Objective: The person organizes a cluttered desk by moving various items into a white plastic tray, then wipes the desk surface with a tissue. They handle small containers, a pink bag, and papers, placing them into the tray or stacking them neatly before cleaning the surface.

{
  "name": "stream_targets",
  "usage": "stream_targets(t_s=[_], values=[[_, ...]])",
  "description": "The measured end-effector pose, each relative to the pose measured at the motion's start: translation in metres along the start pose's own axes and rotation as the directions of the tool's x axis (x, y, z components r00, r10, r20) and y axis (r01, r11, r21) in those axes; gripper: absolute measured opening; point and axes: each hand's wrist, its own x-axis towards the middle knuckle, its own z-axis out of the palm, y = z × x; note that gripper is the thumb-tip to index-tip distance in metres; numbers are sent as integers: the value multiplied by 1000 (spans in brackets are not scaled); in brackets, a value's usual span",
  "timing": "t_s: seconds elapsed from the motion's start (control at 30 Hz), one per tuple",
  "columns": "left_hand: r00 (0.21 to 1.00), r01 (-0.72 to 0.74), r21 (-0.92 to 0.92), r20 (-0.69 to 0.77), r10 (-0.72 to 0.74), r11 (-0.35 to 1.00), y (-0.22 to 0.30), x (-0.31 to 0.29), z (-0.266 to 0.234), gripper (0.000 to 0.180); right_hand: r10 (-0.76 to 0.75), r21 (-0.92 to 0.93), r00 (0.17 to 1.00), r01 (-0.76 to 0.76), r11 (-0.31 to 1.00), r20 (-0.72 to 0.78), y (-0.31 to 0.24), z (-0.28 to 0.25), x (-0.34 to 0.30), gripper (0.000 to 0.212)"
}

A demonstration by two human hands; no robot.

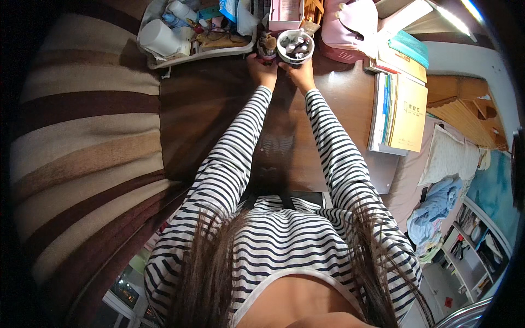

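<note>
Both arms extend forward, nearly straight, over the bench (342, 123), converging at its far side. Left hand (264, 72): fingers wrapped around the dark holder (267, 45). Right hand (300, 75): fingers clasping the white-rimmed cup (296, 47), just beside the holder.

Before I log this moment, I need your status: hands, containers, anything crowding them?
Left hand on small dark container. Right hand on white-rimmed cup. Pink box close behind them, pink bag to the right.
</note>
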Motion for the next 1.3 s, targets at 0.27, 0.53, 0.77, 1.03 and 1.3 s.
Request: stream_targets(t_s=[0.27,0.53,0.77,1.03,1.3], values=[[956,148,36,249,-152,988,31,-149,-42,44,29,-43,983,-37,998,-183,-37,-55,-119,55],[736,-158,140,677,22,978,71,-255,-91,40,10,-778,969,-205,594,-248,-17,-152,-320,55],[695,-199,160,719,24,967,72,-275,-113,34,221,-916,946,-295,272,-238,24,-172,-361,65],[687,-301,237,725,38,924,57,-277,-136,34,229,-912,947,-288,291,-226,29,-167,-353,65],[693,-308,317,721,-17,897,50,-275,-149,34,111,-902,980,105,419,166,24,-138,-328,69]])
